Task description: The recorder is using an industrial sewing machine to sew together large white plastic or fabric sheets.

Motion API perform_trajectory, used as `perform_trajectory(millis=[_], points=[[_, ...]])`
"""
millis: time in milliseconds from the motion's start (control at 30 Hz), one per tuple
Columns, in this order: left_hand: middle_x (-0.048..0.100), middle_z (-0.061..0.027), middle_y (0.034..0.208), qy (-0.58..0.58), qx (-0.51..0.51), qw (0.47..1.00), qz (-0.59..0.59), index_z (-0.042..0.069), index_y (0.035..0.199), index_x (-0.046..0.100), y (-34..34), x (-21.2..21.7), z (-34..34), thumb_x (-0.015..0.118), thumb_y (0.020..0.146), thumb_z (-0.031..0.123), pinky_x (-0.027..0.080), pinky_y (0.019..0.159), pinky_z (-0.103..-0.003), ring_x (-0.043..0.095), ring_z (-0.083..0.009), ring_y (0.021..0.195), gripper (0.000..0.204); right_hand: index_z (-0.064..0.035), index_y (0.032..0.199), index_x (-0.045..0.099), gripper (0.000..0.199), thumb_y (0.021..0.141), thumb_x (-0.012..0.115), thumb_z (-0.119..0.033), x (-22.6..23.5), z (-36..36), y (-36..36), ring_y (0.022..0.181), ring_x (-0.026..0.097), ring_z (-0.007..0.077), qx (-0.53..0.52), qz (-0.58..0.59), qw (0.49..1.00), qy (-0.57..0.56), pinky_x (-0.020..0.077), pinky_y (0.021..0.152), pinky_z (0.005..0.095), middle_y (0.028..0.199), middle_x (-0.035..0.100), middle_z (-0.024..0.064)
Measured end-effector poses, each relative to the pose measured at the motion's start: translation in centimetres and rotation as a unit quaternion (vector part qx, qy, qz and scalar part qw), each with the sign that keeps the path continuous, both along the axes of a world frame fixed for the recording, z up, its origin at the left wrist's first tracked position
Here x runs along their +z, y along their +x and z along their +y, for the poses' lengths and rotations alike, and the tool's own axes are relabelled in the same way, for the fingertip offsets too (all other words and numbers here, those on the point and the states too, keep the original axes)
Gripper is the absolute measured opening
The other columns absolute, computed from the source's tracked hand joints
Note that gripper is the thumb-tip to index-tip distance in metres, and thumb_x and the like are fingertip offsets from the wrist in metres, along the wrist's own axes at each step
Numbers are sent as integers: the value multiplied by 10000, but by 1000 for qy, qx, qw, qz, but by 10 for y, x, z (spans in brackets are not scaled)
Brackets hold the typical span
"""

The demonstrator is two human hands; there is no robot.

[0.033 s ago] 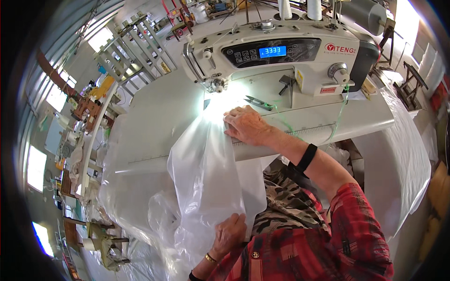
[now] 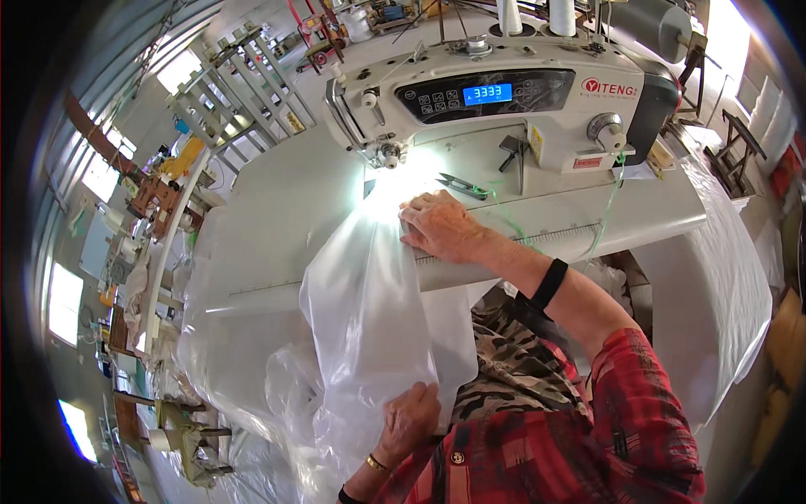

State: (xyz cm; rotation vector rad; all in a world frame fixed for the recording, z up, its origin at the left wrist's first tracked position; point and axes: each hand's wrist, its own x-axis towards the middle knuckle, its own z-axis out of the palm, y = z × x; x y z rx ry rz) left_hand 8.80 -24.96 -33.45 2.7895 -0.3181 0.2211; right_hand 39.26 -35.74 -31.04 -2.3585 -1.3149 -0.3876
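Note:
A clear plastic sheet (image 2: 369,311) runs from under the needle of a white sewing machine (image 2: 504,84) down over the table's front edge toward my lap. My right hand (image 2: 445,227) lies on the sheet's right edge just right of the needle, fingers curled, pinning it to the white table (image 2: 285,227). A black band sits on that wrist. My left hand (image 2: 409,417) grips the sheet's lower part close to my body, with a gold bracelet on the wrist. A bright lamp glares on the plastic at the needle.
Small thread snips (image 2: 463,185) lie on the machine bed behind my right hand. A green thread (image 2: 609,210) hangs off the machine's right end. More clear plastic (image 2: 722,277) drapes over the table's right side and piles at the lower left. Metal racks (image 2: 243,84) stand behind.

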Motion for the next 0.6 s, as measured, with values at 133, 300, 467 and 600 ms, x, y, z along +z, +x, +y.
perform_trajectory(millis=[133, 300, 467, 600], points=[[537, -79, 724, -13, 19, 999, -38, 47, 907, 668, 24, 12, 7, 640, 767, 34, 457, 493, -379, 592, -273, 569, 144, -13, 1190, 607, 430, 917, 627, -346, 2, 1, -1, 1145, 573, 250, -1, -9, 1000, -8, 413, 960, 406, 1185, 641, 107], [555, -86, 725, -7, 41, 997, -58, 48, 898, 670, 58, 32, 18, 637, 768, 33, 442, 509, -390, 596, -282, 578, 135, -17, 1200, 607, 457, 923, 606, -381, 1, 0, -1, 1188, 558, 253, 11, -6, 1000, 6, 394, 989, 433, 1258, 622, 125], [572, -98, 742, -2, 54, 996, -72, 49, 870, 640, 100, 46, 25, 619, 792, 59, 450, 529, -415, 604, -318, 610, 82, 3, 1238, 577, 497, 936, 590, -391, 5, -2, -2, 1272, 493, 287, 28, 30, 999, -10, 344, 1034, 471, 1362, 557, 152], [581, -120, 756, 6, 64, 996, -61, 39, 814, 597, 135, 51, 31, 583, 827, 95, 457, 566, -468, 603, -358, 630, 58, 3, 1280, 552, 505, 950, 564, -379, 8, -3, -2, 1336, 442, 292, 40, 63, 997, -13, 298, 1087, 476, 1404, 524, 148]])
